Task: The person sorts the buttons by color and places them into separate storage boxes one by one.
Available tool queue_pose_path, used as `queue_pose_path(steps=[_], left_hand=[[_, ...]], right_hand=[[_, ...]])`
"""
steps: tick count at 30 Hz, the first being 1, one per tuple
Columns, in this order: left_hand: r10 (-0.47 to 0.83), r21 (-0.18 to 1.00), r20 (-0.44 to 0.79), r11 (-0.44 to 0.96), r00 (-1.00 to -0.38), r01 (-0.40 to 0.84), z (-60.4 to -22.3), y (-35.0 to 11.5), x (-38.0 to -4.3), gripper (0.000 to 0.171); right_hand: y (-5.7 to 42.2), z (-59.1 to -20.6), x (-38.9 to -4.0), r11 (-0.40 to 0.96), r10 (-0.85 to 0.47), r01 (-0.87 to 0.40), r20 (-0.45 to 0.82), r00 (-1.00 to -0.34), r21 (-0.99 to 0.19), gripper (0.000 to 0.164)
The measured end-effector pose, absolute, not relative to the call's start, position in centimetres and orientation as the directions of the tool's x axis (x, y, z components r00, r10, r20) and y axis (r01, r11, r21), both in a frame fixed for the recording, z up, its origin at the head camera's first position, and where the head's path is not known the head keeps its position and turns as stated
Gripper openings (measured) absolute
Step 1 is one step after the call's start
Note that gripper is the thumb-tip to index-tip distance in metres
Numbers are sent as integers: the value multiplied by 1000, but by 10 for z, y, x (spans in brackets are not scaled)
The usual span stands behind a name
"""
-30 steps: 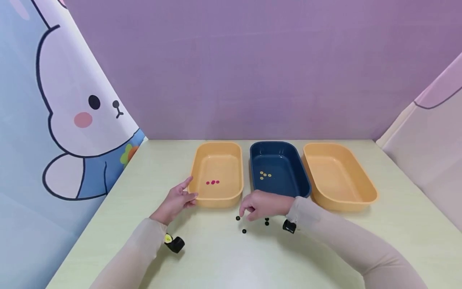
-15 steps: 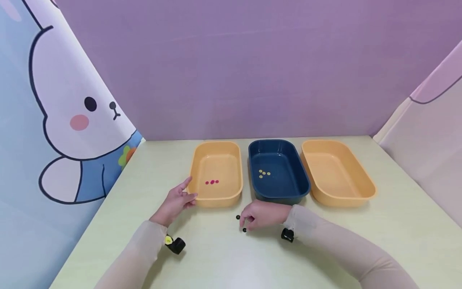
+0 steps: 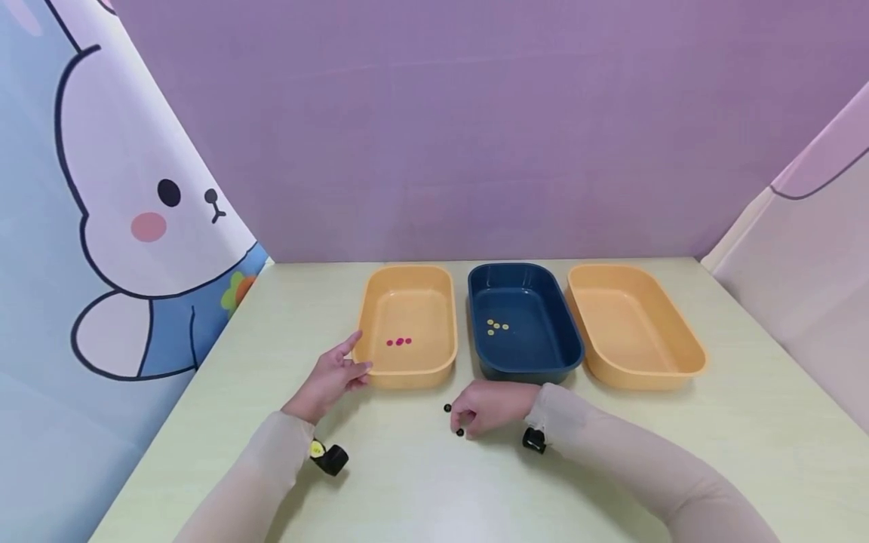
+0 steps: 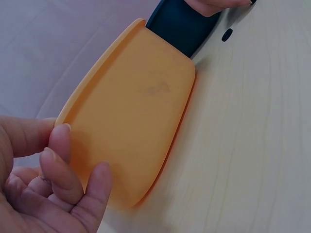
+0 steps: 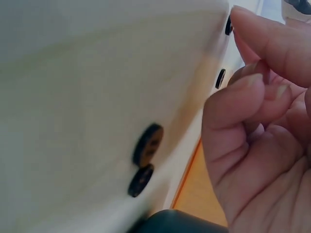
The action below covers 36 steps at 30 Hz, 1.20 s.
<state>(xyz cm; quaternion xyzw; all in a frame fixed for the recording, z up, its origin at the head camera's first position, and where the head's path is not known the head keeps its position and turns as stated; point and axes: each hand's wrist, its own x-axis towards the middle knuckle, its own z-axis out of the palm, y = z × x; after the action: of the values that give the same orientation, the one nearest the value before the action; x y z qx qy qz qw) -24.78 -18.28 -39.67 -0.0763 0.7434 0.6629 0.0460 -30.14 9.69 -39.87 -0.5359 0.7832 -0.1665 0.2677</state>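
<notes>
My left hand (image 3: pixel 333 377) holds the near left corner of a yellow-orange tray (image 3: pixel 421 375), thumb and forefinger spread along its rim. In the left wrist view, its other fingers bend near the tray's outer wall. Red-pink buttons (image 3: pixel 399 342) lie inside that tray. My right hand (image 3: pixel 490 407) is low over the table with thumb and forefinger on either side of a black button (image 3: pixel 459 433). Another black button (image 3: pixel 447 408) lies just left of it. The right wrist view shows two more black buttons (image 5: pixel 148 145) on the table, hidden by the hand in the head view.
A dark blue tray (image 3: pixel 523 369) with several pale yellow buttons (image 3: pixel 497 326) stands behind the right hand. To its right is a second yellow-orange tray (image 3: pixel 638 373). A purple wall (image 3: pixel 475 136) rises behind the table (image 3: pixel 407 483), with printed cloth (image 3: pixel 156 188) along the left.
My right hand has moved down toward the person, bringing its fingertips to the nearer black button, and has covered the two buttons on the right. The left hand stays at its tray.
</notes>
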Motion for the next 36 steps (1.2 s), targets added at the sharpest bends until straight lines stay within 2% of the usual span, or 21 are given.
queue_pose_path(steps=[8, 23, 28, 32, 36], left_hand=[[-67, 975, -190, 100, -979, -196, -397, -182, -251, 70], [-51, 972, -196, 122, -979, -201, -393, -176, -247, 70], [-45, 972, -189, 136, -981, -194, -393, -177, -249, 70], [-36, 974, -182, 132, -983, -185, -393, -177, -248, 71], [-37, 972, -188, 134, -982, -191, -393, -176, -248, 72]], right_hand=[[91, -394, -301, 367, -923, -799, -290, -252, -476, 11], [92, -392, -291, 459, -874, -787, -369, -317, -411, 13], [91, -387, -292, 414, -889, -853, -343, -303, -318, 11], [88, -385, -291, 391, -888, -900, -335, -314, -193, 10], [87, -387, -288, 347, -899, -935, -312, -308, -76, 21]])
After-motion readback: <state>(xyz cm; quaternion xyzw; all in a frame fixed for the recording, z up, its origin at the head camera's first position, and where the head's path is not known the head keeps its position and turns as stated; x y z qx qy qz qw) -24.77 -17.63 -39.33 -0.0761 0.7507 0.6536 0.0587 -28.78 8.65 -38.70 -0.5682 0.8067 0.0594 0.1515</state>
